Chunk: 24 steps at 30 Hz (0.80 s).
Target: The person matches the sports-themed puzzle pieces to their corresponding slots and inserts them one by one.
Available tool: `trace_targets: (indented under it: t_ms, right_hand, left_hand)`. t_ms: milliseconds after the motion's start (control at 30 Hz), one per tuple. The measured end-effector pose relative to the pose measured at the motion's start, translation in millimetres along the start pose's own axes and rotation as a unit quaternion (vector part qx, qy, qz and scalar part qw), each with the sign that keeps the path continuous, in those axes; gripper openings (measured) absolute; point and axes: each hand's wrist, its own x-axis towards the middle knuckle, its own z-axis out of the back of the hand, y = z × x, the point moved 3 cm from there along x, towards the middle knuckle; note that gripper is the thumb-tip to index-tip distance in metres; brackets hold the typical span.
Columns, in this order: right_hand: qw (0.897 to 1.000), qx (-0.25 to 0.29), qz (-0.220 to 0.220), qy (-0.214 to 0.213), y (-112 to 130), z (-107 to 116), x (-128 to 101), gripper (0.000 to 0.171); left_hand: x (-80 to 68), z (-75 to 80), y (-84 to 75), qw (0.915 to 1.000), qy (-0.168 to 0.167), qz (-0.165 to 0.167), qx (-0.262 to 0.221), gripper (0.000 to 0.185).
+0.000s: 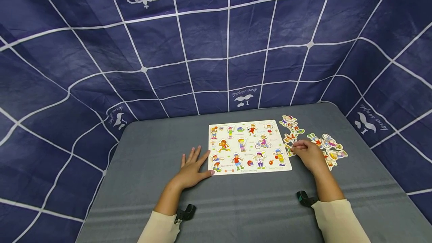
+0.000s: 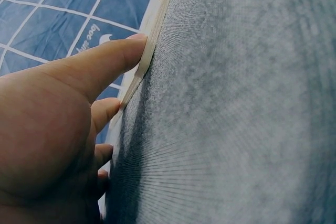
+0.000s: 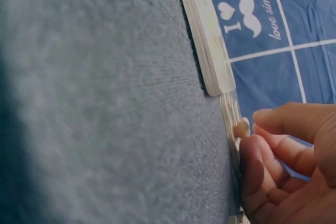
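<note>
My left hand (image 1: 191, 168) is lying flat, bracing the puzzle board (image 1: 249, 146), while my right hand (image 1: 308, 153) is pinching a knobbed piece (image 3: 241, 128) just right of it; grazing neighbouring loose pieces (image 1: 329, 146) risks scattering them.

A mustache emblem with a heart, "I" and the words "love simple" is printed on the navy backdrop cloth (image 3: 262, 19), while small captions on the puzzle board (image 1: 249, 146) stay too tiny to read.

Cream long sleeves (image 1: 337, 220), black wrist camera clips (image 1: 305, 198)
</note>
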Motion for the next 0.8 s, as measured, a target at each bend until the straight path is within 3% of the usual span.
trace_targets:
  t_ms: [800]
  right_hand:
    - [0.999,-0.039,-0.010,0.025,-1.6,-0.1,2.2,0.026]
  left_hand:
    - [0.8,-2.3,2.2,1.0000,-0.002,0.005,0.004,0.084]
